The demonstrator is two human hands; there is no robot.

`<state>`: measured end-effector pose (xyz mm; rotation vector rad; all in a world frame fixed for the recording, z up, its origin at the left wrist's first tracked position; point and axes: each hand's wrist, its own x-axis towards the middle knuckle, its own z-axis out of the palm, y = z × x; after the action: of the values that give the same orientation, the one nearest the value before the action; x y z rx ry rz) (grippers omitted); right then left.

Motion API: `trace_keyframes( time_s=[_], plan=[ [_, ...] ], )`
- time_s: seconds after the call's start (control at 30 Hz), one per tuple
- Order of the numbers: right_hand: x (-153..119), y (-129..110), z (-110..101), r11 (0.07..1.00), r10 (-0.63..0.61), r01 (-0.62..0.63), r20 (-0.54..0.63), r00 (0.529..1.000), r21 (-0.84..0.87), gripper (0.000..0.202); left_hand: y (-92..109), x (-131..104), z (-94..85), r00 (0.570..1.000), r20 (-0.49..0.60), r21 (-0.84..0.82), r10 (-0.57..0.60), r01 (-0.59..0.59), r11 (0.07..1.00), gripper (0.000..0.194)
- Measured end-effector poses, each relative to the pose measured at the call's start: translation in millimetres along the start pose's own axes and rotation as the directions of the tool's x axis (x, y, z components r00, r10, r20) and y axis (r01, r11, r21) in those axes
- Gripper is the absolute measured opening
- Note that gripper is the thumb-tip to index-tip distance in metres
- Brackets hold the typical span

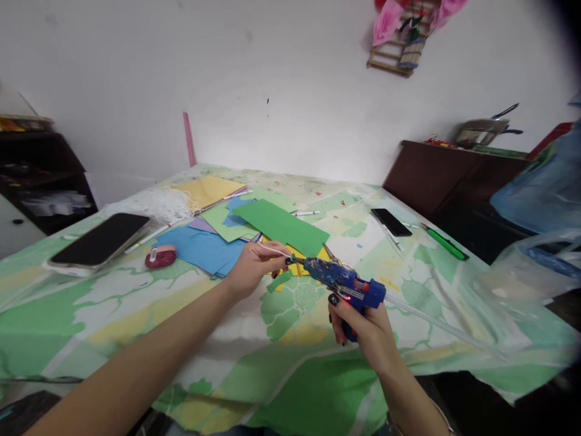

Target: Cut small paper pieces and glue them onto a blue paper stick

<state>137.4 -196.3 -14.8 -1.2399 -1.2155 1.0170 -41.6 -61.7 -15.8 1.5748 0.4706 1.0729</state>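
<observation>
My right hand (363, 324) is wrapped round the handle of a blue glue gun (338, 277), with a small red light glowing on its side. A long clear glue stick (436, 318) sticks out of the back of the gun. Right at the nozzle, the closed fingers of my left hand (261, 266) pinch a thin white strand (275, 249). Bits of green and yellow paper show by those fingertips; whether they are attached to the strand I cannot tell. Below lies a small green paper scrap (278, 281). Scissors (338, 260) are partly hidden behind the gun.
Behind my hands lie a green sheet (285, 225), blue paper (204, 248) and yellow paper (211, 192). To the left are a large phone (100, 241), a dark red object (160, 256) and white shreds (157, 206). Rightward are another phone (391, 222) and a green cutter (445, 242).
</observation>
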Motion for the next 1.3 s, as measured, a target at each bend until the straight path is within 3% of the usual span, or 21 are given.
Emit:
trace_keyframes(
  time_s=[1.3],
  plan=[
    [-1.1,-0.3,-2.0,0.999,-0.004,0.004,0.012,1.000,-0.039,0.036,-2.2,0.3,-0.2,1.000,0.014,-0.045,-0.001,0.002,0.999,0.012]
  ],
)
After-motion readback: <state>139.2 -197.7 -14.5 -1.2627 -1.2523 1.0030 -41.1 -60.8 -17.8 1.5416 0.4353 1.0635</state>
